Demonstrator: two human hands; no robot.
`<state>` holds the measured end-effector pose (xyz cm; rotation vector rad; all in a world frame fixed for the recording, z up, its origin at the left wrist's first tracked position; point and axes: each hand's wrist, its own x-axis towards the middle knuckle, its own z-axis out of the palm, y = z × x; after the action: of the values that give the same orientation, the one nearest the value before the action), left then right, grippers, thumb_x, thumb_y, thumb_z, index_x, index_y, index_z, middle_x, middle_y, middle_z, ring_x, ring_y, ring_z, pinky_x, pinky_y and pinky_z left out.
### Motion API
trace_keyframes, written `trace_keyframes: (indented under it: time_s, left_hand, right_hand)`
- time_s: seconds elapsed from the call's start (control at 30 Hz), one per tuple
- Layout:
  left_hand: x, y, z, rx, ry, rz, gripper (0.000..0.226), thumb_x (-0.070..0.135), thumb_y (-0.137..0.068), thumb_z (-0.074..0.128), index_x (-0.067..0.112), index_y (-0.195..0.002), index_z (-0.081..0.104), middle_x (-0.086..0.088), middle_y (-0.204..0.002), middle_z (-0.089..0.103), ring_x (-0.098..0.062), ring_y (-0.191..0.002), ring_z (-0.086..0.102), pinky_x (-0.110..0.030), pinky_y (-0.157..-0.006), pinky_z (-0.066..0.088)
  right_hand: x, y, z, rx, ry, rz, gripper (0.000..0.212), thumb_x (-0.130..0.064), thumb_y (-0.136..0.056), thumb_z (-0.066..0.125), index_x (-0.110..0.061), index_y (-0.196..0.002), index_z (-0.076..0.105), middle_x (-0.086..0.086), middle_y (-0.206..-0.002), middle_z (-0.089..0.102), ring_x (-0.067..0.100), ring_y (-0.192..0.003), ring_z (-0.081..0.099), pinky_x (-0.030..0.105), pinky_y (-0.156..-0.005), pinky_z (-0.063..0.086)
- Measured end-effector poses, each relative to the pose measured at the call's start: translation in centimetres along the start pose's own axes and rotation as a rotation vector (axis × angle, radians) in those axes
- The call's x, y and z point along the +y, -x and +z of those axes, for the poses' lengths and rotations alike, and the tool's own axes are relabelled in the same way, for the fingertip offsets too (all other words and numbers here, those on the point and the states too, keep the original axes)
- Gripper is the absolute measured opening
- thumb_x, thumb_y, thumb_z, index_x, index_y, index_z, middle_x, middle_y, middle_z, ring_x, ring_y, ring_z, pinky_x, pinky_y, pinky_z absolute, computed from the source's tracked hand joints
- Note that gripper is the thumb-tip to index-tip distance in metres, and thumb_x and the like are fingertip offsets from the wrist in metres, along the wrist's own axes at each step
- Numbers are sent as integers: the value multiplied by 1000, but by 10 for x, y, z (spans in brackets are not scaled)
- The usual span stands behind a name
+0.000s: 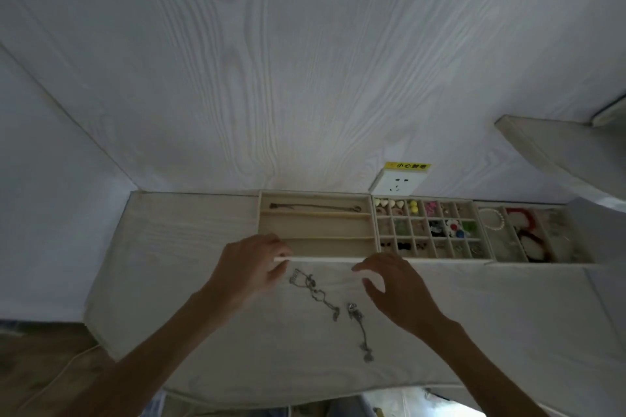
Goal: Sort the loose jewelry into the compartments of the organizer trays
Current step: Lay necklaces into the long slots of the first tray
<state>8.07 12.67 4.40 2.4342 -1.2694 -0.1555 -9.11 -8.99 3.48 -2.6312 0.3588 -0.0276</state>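
Two loose silver chains lie on the pale table: a tangled chain (315, 293) just in front of the trays and a straighter chain (359, 327) nearer me. A beige long-slot tray (318, 257) stands at the back, with one necklace (315, 206) in its rear slot. My left hand (250, 264) holds that tray's front left rim, fingers over the top and thumb on the front wall. My right hand (394, 288) hovers with spread fingers by the tray's front right corner and holds nothing.
Right of the long-slot tray is a grid tray (482, 249) with several small earrings and charms. Further right, a third tray (498, 240) holds a pearl bracelet (493, 220) and red and dark bands. A wall socket (398, 183) sits behind. The table's left edge (101, 267) drops to the floor.
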Motion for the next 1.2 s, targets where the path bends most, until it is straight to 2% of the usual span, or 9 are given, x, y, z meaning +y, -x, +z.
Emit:
trace_keyframes:
  time_s: [0.07,0.13,0.27,0.57,0.73,0.87,1.0,1.1,1.2]
  left_hand:
    - [8,8,11,-174,4,-79,22,31,-88,59,31,-109,68,16,-107,64,-9,-97,64,-24,-69,48]
    - [15,13,19,-227,-8,-162,26,31,-93,52,31,-115,65,14,-114,63,-11,-103,62,-27,-78,48]
    - [22,18,34,-163,-30,-369,23,39,-92,50,32,-104,69,12,-104,68,-10,-93,65,-25,-76,47]
    - [32,19,55,-106,92,-539,19,41,-91,54,30,-103,64,10,-106,67,-13,-99,63,-25,-79,44]
    - [26,25,57,-197,171,-480,17,39,-89,59,29,-102,64,13,-104,65,-10,-101,60,-24,-79,43]
    - [29,33,44,-103,206,-323,13,41,-87,62,30,-94,63,19,-92,62,1,-88,55,-11,-66,37]
    - [39,30,20,-56,308,-319,15,49,-82,64,35,-84,60,26,-78,63,8,-75,57,-6,-63,36]
    - [41,25,2,-76,320,-312,18,49,-79,68,35,-84,57,27,-79,65,10,-72,58,-5,-63,36]
    - [43,21,-14,-125,292,-268,18,41,-80,70,33,-91,58,26,-85,67,11,-73,57,-7,-64,35]
  right_hand:
    - [1,16,4,-71,-7,83,22,-19,-88,60,-29,-106,65,-10,-105,63,10,-100,55,16,-89,34]
    - [1,27,6,-108,-12,129,21,-21,-89,59,-29,-107,65,-12,-107,63,9,-99,53,14,-86,34]
    - [-5,27,14,-156,-39,147,21,-20,-91,56,-28,-107,66,-8,-107,64,10,-99,55,23,-89,44]
    - [-53,-22,38,-255,-17,127,30,-23,-94,43,-31,-114,64,-7,-115,64,13,-106,58,24,-84,42]
    - [-58,-27,36,-234,-27,136,27,-25,-92,49,-32,-113,63,-8,-112,65,12,-102,59,22,-80,40]
    - [-63,-27,31,-220,-100,41,29,-28,-89,58,-32,-117,59,-10,-108,61,-1,-83,52,15,-73,34]
    - [-74,-24,25,-242,-99,20,27,-34,-86,61,-32,-113,60,-13,-109,61,2,-84,57,16,-75,39]
    - [-80,-23,11,-228,-91,29,20,-41,-86,60,-35,-105,64,-16,-103,65,-2,-75,56,16,-74,43]
    - [-83,-23,-8,-244,-92,-2,18,-40,-86,60,-35,-102,67,-17,-98,66,-6,-66,54,7,-66,39]
